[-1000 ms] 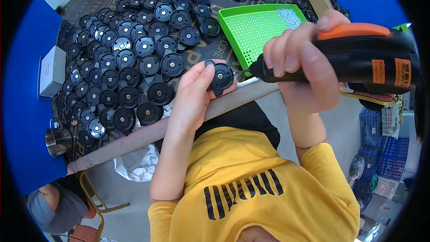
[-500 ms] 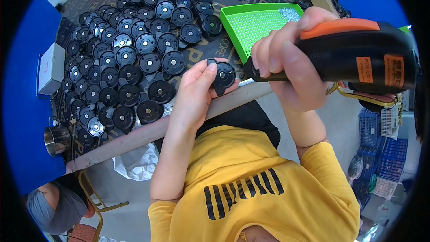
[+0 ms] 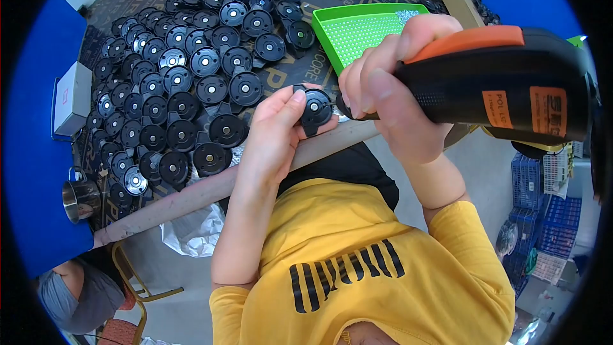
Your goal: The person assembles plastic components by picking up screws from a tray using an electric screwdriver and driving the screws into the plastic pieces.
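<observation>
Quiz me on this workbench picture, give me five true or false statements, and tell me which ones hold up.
1. The right hand grips an orange-and-black power screwdriver. True.
2. The left hand is empty. False: it holds a round black part.
3. Small silvery pieces lie in the green tray. True.
4. The metal cup stands beside the right hand. False: it is at the far left of the view.
5. Many other round black parts are spread to the left of the tray. True.
</observation>
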Demonstrator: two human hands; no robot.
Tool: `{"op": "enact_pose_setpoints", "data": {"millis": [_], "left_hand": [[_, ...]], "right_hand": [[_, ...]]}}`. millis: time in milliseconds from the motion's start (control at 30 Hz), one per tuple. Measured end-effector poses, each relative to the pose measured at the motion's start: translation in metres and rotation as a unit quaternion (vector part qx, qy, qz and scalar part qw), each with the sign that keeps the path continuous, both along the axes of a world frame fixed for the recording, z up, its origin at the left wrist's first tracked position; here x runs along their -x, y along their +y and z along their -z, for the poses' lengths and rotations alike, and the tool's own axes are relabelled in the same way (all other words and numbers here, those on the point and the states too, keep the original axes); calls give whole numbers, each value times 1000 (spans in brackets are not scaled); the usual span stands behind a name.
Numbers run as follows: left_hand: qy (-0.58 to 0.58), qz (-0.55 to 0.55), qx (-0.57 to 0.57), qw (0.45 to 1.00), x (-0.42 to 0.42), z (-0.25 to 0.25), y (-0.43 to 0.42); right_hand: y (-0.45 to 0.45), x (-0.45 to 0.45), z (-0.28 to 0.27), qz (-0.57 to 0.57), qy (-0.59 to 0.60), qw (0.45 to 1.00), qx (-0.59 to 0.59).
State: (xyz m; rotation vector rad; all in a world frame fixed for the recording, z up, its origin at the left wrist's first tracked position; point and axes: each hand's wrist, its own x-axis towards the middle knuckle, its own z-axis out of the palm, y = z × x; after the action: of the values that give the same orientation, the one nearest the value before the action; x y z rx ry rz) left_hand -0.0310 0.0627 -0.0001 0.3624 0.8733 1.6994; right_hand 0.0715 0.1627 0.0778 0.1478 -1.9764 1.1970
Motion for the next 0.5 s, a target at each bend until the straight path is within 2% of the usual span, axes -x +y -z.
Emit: {"op": "enact_pose_setpoints", "data": {"millis": [200, 300, 433, 467, 500], "left_hand": [[-12, -10, 6, 1000, -1, -1, 0], [7, -6, 2, 1000, -2, 2, 0], [7, -40, 18, 999, -4, 1, 2], [19, -50, 22, 998, -5, 2, 2], [19, -49, 23, 998, -5, 2, 2]], "right_hand": [[0, 2, 0, -15, -7, 1000, 11], [0, 1, 0, -19, 4, 997, 71], [5, -9, -9, -15, 89, 978, 189], [9, -11, -9, 32, 105, 981, 159], [15, -12, -6, 33, 104, 981, 159]]}}
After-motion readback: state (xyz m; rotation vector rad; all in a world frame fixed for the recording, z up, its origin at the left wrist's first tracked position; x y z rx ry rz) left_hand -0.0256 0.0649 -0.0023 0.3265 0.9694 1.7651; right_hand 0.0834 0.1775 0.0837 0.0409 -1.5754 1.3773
